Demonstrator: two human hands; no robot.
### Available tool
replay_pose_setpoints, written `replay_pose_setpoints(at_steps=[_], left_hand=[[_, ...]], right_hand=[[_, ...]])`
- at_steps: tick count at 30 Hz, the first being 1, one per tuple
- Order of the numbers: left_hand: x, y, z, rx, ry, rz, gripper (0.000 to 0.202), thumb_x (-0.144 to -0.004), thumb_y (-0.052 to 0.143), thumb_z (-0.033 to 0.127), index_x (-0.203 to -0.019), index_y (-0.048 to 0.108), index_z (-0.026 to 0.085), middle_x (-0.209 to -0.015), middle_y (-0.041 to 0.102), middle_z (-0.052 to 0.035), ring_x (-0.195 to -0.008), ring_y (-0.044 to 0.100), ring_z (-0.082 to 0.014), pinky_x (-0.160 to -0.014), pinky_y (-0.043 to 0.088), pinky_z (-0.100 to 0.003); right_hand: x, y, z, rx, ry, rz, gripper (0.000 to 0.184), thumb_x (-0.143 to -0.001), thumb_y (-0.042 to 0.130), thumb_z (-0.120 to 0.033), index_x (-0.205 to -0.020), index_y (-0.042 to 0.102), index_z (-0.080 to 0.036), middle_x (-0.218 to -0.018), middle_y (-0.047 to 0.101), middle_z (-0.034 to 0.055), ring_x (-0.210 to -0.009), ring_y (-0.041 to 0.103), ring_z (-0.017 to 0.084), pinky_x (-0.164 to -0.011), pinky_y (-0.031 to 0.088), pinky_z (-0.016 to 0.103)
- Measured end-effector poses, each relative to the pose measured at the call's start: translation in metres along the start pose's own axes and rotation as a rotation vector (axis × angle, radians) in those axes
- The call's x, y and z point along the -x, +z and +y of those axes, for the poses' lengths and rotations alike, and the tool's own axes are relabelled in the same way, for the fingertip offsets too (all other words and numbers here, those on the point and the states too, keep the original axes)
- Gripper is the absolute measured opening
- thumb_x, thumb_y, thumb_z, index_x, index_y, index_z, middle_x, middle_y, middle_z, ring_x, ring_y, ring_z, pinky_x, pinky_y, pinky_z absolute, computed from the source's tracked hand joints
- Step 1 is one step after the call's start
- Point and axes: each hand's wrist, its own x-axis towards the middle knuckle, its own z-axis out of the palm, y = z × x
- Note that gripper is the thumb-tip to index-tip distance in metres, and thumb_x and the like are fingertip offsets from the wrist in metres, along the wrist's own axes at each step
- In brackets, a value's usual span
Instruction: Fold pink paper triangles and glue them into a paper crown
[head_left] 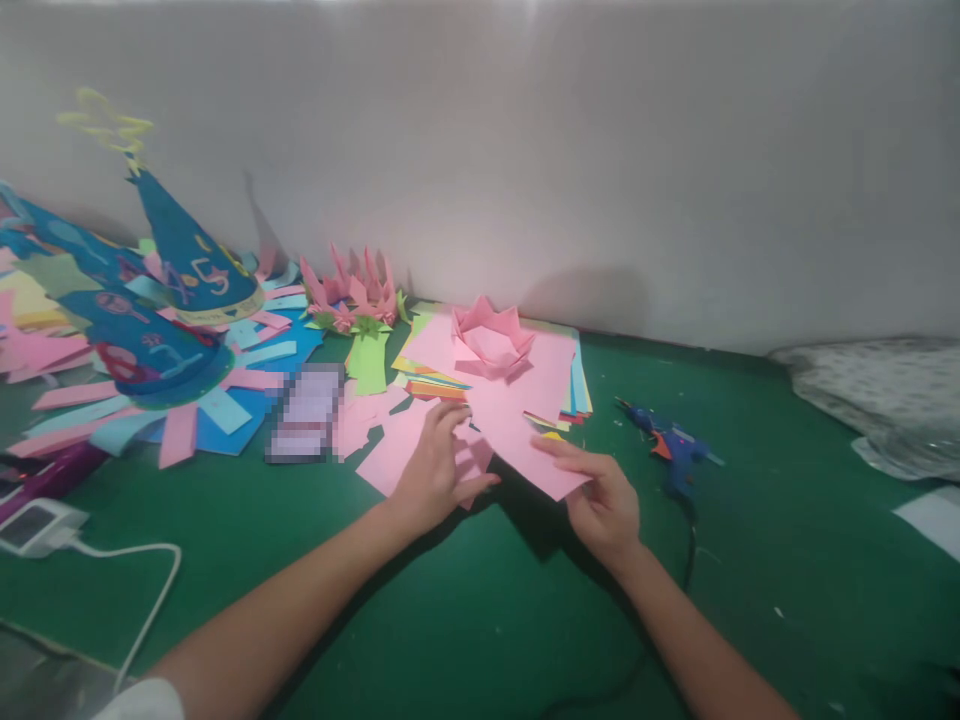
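Note:
My right hand (604, 500) pinches the near corner of a pink paper sheet (517, 425) and lifts that edge off the green surface. My left hand (435, 470) lies with fingers curled on smaller pink paper pieces (394, 450) just left of the sheet. Behind the sheet is a stack of coloured paper (574, 390), and a folded pink paper crown shape (491, 340) sits on the stack.
A blue glue gun (671, 445) lies right of the stack, its cord running toward me. Blue cone hats (191, 260) and paper strips crowd the left, with pink paper flowers (352, 290) by the wall. A white power adapter (37, 525) sits near left. Patterned cloth (877, 390) lies far right.

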Motion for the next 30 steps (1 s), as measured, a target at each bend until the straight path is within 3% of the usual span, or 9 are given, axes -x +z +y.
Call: replay_pose_setpoints(at_steps=[2,3,6,8,13,18,21,26,30], left_hand=[[0.000,-0.002,0.001,-0.007,0.022,0.113,0.075,-0.072,0.070,0.041,-0.129,0.027,0.020,-0.126,0.035,-0.0168,-0.121,0.037,-0.0289,-0.090,0.044,-0.044],[0.000,-0.003,0.003,-0.001,0.026,0.104,0.068,-0.073,0.070,0.040,-0.127,0.032,0.020,-0.124,0.038,-0.0154,-0.119,0.038,-0.0282,-0.090,0.043,-0.044],[-0.001,-0.005,0.009,0.104,-0.039,-0.085,0.028,-0.084,0.058,0.031,-0.107,0.049,0.019,-0.103,0.055,-0.0082,-0.098,0.052,-0.0200,-0.083,0.045,-0.034],[-0.003,-0.004,0.015,0.176,-0.158,-0.176,0.012,-0.087,0.051,0.028,-0.092,0.055,0.017,-0.083,0.059,-0.0035,-0.079,0.055,-0.0152,-0.073,0.045,-0.027],[-0.006,0.002,0.021,0.363,-0.417,-0.158,0.016,-0.084,0.054,0.030,-0.083,0.058,0.015,-0.078,0.061,-0.0020,-0.070,0.055,-0.0128,-0.064,0.042,-0.022],[-0.005,0.005,0.017,0.518,-0.517,-0.133,0.031,-0.088,0.047,0.043,-0.083,0.059,0.014,-0.077,0.060,-0.0019,-0.071,0.055,-0.0119,-0.065,0.044,-0.021],[-0.002,0.006,0.016,0.659,-0.609,-0.189,0.045,-0.091,0.035,0.052,-0.091,0.059,0.014,-0.066,0.055,0.0001,-0.054,0.051,-0.0093,-0.050,0.042,-0.020],[-0.002,0.008,0.018,0.722,-0.615,-0.269,0.033,-0.082,0.056,0.045,-0.089,0.058,0.013,-0.067,0.053,0.0021,-0.048,0.046,-0.0051,-0.044,0.039,-0.016],[-0.005,0.009,0.018,0.727,-0.626,-0.254,0.030,-0.077,0.062,0.040,-0.088,0.057,0.013,-0.077,0.057,0.0000,-0.046,0.045,-0.0030,-0.041,0.038,-0.015]], right_hand=[[0.001,0.002,-0.003,0.019,0.020,-0.060,0.014,-0.089,0.046,-0.017,-0.099,0.053,-0.025,-0.099,0.070,0.0074,-0.094,0.066,0.020,-0.079,0.053,0.037],[0.002,0.003,-0.004,0.031,0.040,-0.068,0.014,-0.089,0.047,-0.017,-0.098,0.054,-0.025,-0.093,0.071,0.0060,-0.085,0.068,0.019,-0.074,0.054,0.034],[0.000,0.006,-0.007,0.046,0.115,-0.044,0.010,-0.088,0.050,-0.019,-0.095,0.056,-0.025,-0.073,0.069,0.0010,-0.062,0.066,0.015,-0.062,0.054,0.029],[-0.001,0.009,-0.007,0.046,0.148,-0.014,0.008,-0.086,0.053,-0.020,-0.092,0.057,-0.024,-0.069,0.066,-0.0009,-0.057,0.064,0.014,-0.060,0.054,0.028],[-0.002,0.013,-0.002,0.097,0.136,-0.003,0.018,-0.084,0.055,-0.016,-0.098,0.061,-0.027,-0.088,0.068,0.0001,-0.058,0.063,0.011,-0.060,0.053,0.025],[-0.005,0.010,0.003,0.227,-0.066,-0.188,0.040,-0.085,0.043,-0.013,-0.118,0.059,-0.030,-0.100,0.067,0.0043,-0.089,0.062,0.019,-0.075,0.050,0.032],[-0.005,0.012,0.006,0.293,-0.090,-0.279,0.051,-0.082,0.038,-0.011,-0.128,0.052,-0.030,-0.101,0.062,0.0069,-0.090,0.058,0.020,-0.075,0.049,0.035],[-0.002,0.020,0.009,0.396,-0.095,-0.367,0.070,-0.072,0.037,-0.003,-0.138,0.040,-0.026,-0.095,0.054,0.0089,-0.087,0.051,0.022,-0.073,0.047,0.038],[-0.001,0.021,0.006,0.380,-0.058,-0.414,0.066,-0.076,0.042,-0.009,-0.139,0.038,-0.026,-0.096,0.054,0.0095,-0.089,0.051,0.024,-0.077,0.047,0.041]])
